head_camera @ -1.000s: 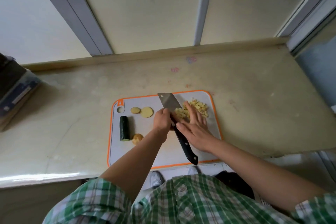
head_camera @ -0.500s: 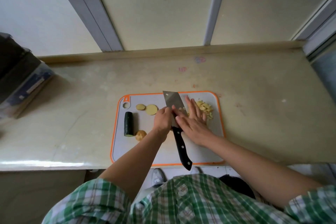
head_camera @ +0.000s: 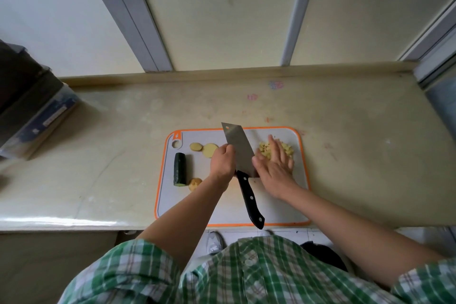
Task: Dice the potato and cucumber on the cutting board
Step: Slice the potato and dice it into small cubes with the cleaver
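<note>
A grey cutting board (head_camera: 278, 205) with an orange rim lies on the counter. My left hand (head_camera: 222, 163) grips a cleaver (head_camera: 237, 145) at the back of its blade, and the black handle (head_camera: 249, 197) points toward me, free. With straight fingers, my right hand (head_camera: 275, 168) lies flat beside the blade, over a pile of diced potato (head_camera: 286, 149) at the board's far right. A short cucumber piece (head_camera: 179, 172) lies at the left of the board. Two potato slices (head_camera: 196, 147) lie beyond it, and a potato end (head_camera: 195, 184) lies beside its near end.
A dark box-like thing with a blue label (head_camera: 29, 111) sits at the counter's left end. A raised ledge (head_camera: 222, 75) and window panels run along the back. The board reaches the counter's front edge; a shoe (head_camera: 216, 242) shows on the floor below.
My right hand has slid from the blade's flat side toward the diced potato pile. My left hand keeps its hold on the cleaver, whose handle has swung slightly.
</note>
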The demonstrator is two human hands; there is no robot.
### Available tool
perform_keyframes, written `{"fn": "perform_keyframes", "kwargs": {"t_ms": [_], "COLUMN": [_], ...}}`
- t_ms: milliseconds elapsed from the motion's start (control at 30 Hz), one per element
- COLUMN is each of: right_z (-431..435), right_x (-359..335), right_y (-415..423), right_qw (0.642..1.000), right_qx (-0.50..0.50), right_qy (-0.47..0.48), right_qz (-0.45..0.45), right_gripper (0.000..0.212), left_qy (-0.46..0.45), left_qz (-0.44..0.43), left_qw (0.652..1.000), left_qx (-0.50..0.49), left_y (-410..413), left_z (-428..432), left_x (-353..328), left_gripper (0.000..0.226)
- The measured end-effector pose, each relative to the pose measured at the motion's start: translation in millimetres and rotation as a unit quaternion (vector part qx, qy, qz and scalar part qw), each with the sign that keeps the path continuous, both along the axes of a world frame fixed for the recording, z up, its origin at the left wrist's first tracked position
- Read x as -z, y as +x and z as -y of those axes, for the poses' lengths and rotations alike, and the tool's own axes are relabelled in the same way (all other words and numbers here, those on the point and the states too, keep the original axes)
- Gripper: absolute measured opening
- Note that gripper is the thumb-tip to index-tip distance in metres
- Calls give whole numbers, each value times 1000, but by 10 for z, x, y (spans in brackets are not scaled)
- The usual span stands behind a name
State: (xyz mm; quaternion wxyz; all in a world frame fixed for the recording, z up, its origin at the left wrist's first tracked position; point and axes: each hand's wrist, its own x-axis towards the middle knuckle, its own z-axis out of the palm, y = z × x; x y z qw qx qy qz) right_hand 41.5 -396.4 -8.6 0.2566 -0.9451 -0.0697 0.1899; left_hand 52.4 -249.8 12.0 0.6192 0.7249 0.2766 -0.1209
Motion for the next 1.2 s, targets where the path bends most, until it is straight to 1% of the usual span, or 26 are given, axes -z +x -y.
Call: {"fn": "perform_keyframes", "kwargs": {"t_ms": [33,100,167,233,267,333,400,467,533,633,667,700,733,800,833,867,933,1000,1067,1167,1200], "right_z": [50,97,25,-132,-226,-385,-471,-524,-569,-611,-612,-604,-587,-548,-538,-532,-542,-565,-594,-619,-623], "right_x": [27,27,-63,-167,-209,-252,-259,-252,-244,-187,-167,-137,-107,-34,6,39,102,147,165,151,150], "right_y": [-5,-39,-75,-103,-117,-134,-110,-82,-56,-56,-55,-53,-54,-55,-59,-69,-89,-101,-97,-59,-48], "right_qw": [1000,998,997,995,994,994,995,996,998,995,993,990,987,985,986,986,989,991,993,991,990], "right_qx": [22,40,27,-1,-19,-42,-37,-41,-34,28,56,82,100,119,122,123,121,118,111,122,130], "right_qy": [-20,-30,16,85,105,100,89,74,62,82,94,105,113,115,110,101,75,50,35,52,55], "right_qz": [0,31,66,45,28,9,-8,-13,0,45,49,48,46,43,42,40,37,27,10,-21,-26], "right_gripper": [74,77,80,77,76,80,83,69,57,38,33,35,39,44,44,43,36,28,26,5,17], "left_qy": [6,28,53,59,62,88,111,85,30,-15,3,59,151,333,383,414,452,470,481,497,502], "left_qz": [1,-1,-3,-4,-3,0,8,15,5,-2,-1,7,21,41,49,54,57,78,116,157,165], "left_qw": [1000,1000,999,998,998,995,992,992,994,994,993,989,974,907,877,854,825,808,796,777,769], "left_qx": [-4,0,11,23,27,39,65,90,105,109,116,135,170,252,286,311,334,345,349,355,360], "left_y": [3,10,8,13,14,33,57,66,76,117,135,153,165,151,139,124,108,105,118,194,224], "left_z": [-27,-92,-152,-185,-189,-214,-271,-346,-401,-500,-564,-652,-763,-997,-1091,-1159,-1222,-1234,-1223,-1174,-1153], "left_x": [7,28,28,10,-29,-75,-83,-57,-56,-82,-69,-39,7,96,148,197,261,306,355,390,396], "left_gripper": [23,21,21,28,28,25,25,27,25,25,25,24,21,17,20,24,33,39,43,46,48]}}
